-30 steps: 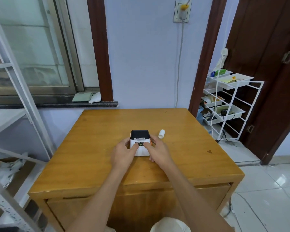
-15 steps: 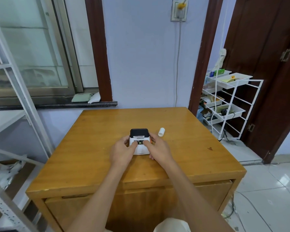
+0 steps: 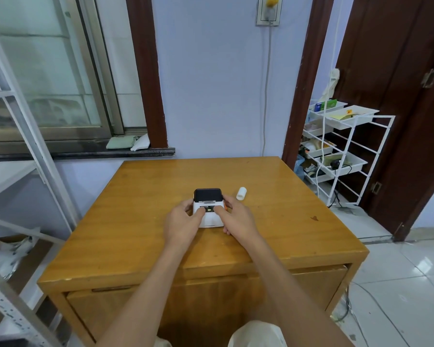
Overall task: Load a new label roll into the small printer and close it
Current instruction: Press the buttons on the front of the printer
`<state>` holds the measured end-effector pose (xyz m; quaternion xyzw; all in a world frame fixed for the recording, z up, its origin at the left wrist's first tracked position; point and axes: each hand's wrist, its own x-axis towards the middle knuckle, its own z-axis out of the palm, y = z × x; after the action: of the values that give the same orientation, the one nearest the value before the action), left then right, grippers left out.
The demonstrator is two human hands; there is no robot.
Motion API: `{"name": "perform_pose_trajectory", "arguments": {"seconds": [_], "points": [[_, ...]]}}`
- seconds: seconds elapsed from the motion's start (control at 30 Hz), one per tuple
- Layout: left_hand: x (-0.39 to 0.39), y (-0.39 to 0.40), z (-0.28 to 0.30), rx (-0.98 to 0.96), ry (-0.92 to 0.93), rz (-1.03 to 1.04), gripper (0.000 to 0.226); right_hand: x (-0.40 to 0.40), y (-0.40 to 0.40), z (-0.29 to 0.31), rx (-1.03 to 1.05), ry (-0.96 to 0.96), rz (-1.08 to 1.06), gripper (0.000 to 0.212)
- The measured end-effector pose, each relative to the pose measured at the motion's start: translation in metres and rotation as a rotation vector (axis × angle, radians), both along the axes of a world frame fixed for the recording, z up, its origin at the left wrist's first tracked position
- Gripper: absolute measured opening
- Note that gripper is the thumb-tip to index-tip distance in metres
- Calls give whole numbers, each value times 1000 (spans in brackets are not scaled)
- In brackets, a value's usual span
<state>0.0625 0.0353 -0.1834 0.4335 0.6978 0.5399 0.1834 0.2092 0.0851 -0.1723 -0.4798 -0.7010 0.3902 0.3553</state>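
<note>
- Two hands are sitting on the small printer [image 3: 208, 209], which is resting near the middle of the wooden table [image 3: 135, 221].
- The left hand [image 3: 183, 222] is hugging the printer's left side, with its thumb pressing on the white top.
- The right hand [image 3: 236, 219] is hugging the right side, with its thumb pressing on top too, so both hands are closed around the printer.
- Almost nothing is changing from a second ago: the hands are staying in the same spots and the printer is not moving.
- One little green light [image 3: 208, 210] is glowing between the two thumbs, and it is looking a bit brighter than a moment back, though it is too tiny to be sure.
- The black lid [image 3: 208, 194] at the far end is looking shut and flat.
- One white label roll [image 3: 241, 193] is lying on the table just beside the printer, on the right, and no hand is touching it.
- I am guessing the lid has not been opened yet, because the roll is waiting outside.
- I am thinking the thumbs are feeling for a button or a catch, so opening the lid is probably coming next.
</note>
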Motion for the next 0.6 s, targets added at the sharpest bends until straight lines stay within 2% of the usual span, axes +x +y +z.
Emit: {"name": "perform_pose_trajectory", "arguments": {"seconds": [0.6], "points": [[0, -1, -1, 2, -7, -3, 39, 1, 1, -1, 21, -15, 29, 49]]}}
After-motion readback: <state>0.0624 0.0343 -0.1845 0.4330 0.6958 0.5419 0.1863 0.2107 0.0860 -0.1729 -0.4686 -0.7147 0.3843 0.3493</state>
